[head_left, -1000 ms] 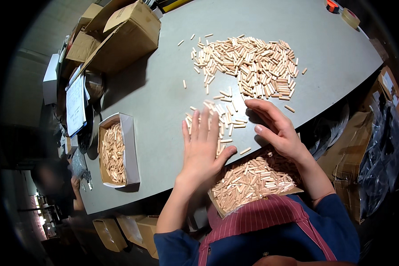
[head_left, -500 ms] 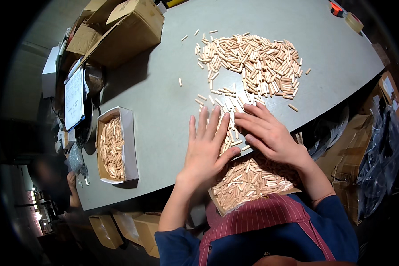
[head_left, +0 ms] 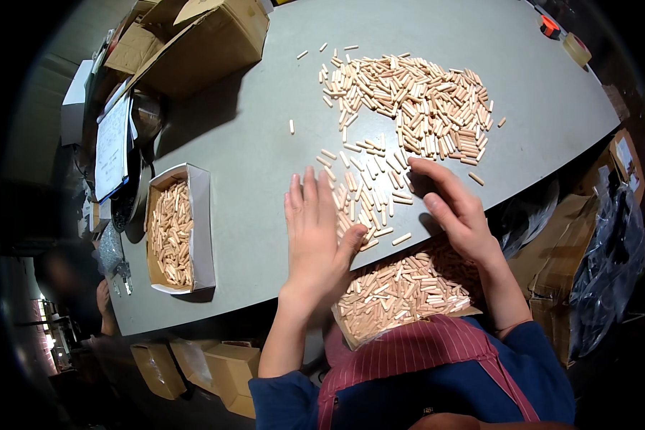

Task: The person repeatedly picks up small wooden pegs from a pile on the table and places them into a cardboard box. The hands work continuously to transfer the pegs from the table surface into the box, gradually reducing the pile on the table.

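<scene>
Many short wooden dowel pins (head_left: 437,107) lie heaped on the grey table (head_left: 258,158), with a looser scatter of them spread toward the near edge. My left hand (head_left: 312,240) is at the left side of this scatter, palm down, fingers stretched and thumb out beside some pins. To the right of the scatter is my right hand (head_left: 462,215), fingers bent and thumb apart, nothing seen in its grasp. Below the table edge, against my apron, an open box (head_left: 350,335) is filled with the same pins. Part of its right side is in shadow.
On the left of the table stands a white carton (head_left: 203,229) of dowel pins. Behind it are a clipboard with papers (head_left: 115,147) and a large cardboard box (head_left: 215,54). A tape roll (head_left: 576,50) sits far right. Another person's hand (head_left: 104,297) shows at the left edge.
My hands have moved apart: the left slightly leftward, the right rightward and down, its fingers curling. More of the scattered pins between them now shows. The whole view has shifted a little.
</scene>
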Tool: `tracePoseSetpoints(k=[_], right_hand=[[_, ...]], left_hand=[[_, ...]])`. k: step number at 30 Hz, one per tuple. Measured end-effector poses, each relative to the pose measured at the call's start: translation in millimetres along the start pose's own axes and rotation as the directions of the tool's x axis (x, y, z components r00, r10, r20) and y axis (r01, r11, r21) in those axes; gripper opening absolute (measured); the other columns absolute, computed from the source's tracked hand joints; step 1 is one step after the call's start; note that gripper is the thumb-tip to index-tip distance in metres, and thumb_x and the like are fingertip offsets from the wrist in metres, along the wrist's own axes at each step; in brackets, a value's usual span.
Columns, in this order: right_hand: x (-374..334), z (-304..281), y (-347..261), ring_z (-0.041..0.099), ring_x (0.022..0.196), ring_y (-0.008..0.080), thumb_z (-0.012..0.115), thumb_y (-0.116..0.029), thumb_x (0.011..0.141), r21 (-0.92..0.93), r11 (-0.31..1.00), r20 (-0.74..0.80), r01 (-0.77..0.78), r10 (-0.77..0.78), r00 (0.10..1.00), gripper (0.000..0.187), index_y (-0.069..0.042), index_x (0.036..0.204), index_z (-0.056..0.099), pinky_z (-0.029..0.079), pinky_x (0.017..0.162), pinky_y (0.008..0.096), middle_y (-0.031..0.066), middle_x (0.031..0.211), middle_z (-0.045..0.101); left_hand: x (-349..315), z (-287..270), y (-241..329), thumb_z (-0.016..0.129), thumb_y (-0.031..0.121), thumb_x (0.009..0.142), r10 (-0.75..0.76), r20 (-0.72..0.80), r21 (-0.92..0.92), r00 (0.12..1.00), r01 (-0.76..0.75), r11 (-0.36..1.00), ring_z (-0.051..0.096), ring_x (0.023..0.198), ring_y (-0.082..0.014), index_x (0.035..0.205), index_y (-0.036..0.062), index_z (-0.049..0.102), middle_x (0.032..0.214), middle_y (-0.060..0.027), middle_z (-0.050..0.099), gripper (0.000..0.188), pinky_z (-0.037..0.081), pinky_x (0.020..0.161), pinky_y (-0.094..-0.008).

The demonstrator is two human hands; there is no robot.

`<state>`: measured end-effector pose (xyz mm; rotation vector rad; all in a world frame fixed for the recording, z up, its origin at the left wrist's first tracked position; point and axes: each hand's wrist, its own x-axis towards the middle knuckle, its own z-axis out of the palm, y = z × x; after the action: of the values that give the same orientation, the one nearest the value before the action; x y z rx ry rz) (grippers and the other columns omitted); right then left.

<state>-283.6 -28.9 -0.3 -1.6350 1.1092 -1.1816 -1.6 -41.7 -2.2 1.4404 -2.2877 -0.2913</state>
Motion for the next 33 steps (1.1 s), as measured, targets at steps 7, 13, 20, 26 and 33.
tracePoseSetpoints(k=[7, 13, 20, 26, 33], right_hand=[[1.2, 1.1, 8.6, 0.058, 0.145, 0.026, 0.054, -0.009, 0.112, 0.288, 0.958, -0.039, -0.01, 0.022, 0.999, 0.047, 0.007, 0.156, 0.051, 0.042, 0.124, 0.0407, 0.0184, 0.155, 0.061], [2.3, 0.5, 0.1, 0.066, 0.136, 0.0288, 0.057, -0.005, 0.107, -0.094, 0.992, 0.023, 0.078, -0.076, 0.997, 0.046, 0.003, 0.152, 0.058, 0.049, 0.117, 0.0397, 0.0197, 0.146, 0.068], [0.0, -1.9, -1.1, 0.071, 0.129, 0.0313, 0.055, 0.008, 0.101, -0.107, 0.988, 0.164, 0.114, -0.096, 0.982, 0.051, 0.002, 0.151, 0.061, 0.053, 0.112, 0.0363, 0.0189, 0.142, 0.07], [-1.7, -3.2, 2.3, 0.07, 0.128, 0.0199, 0.051, 0.009, 0.101, 0.233, 0.97, 0.144, -0.064, 0.03, 0.989, 0.05, 0.003, 0.149, 0.063, 0.052, 0.112, 0.0342, 0.0134, 0.137, 0.073], [0.8, -6.3, 6.3, 0.065, 0.138, 0.0272, 0.053, 0.006, 0.101, 0.109, 0.994, 0.121, 0.017, -0.03, 0.992, 0.048, 0.004, 0.149, 0.062, 0.047, 0.119, 0.0378, 0.0174, 0.148, 0.068]], left_hand=[[3.4, -7.8, 9.6, 0.075, 0.045, 0.095, 0.106, 0.192, 0.129, 0.976, -0.132, 0.983, 0.023, 0.167, -0.0477, 0.173, -0.0036, 0.026, 0.179, -0.0245, 0.029, 0.104, 0.015, 0.135, -0.0623], [2.9, -14.0, 13.7, 0.075, 0.046, 0.094, 0.188, 0.236, 0.053, 0.954, -0.206, 0.977, 0.025, 0.168, -0.0417, 0.172, 0.0032, 0.036, 0.18, -0.0191, 0.031, 0.097, 0.017, 0.136, -0.0585], [-6.1, -11.4, -4.4, 0.046, 0.04, 0.118, 0.108, -0.024, -0.329, 0.994, -0.11, 0.938, 0.038, 0.163, -0.042, 0.163, 0.0013, 0.051, 0.169, -0.0198, 0.051, 0.059, 0.033, 0.132, -0.0505], [-16.7, -17.5, -8.8, 0.034, 0.04, 0.122, -0.395, -0.116, -0.831, 0.911, 0.129, 0.542, 0.054, 0.149, -0.0305, 0.149, -0.009, 0.061, 0.154, -0.0197, 0.064, 0.062, 0.039, 0.127, -0.0443], [-19.2, -15.7, -6.4, 0.058, 0.015, 0.113, -0.451, -0.147, -0.847, 0.881, 0.124, 0.518, 0.062, 0.139, -0.0252, 0.136, -0.0044, 0.071, 0.147, -0.0178, 0.069, 0.033, 0.043, 0.122, -0.0387]])
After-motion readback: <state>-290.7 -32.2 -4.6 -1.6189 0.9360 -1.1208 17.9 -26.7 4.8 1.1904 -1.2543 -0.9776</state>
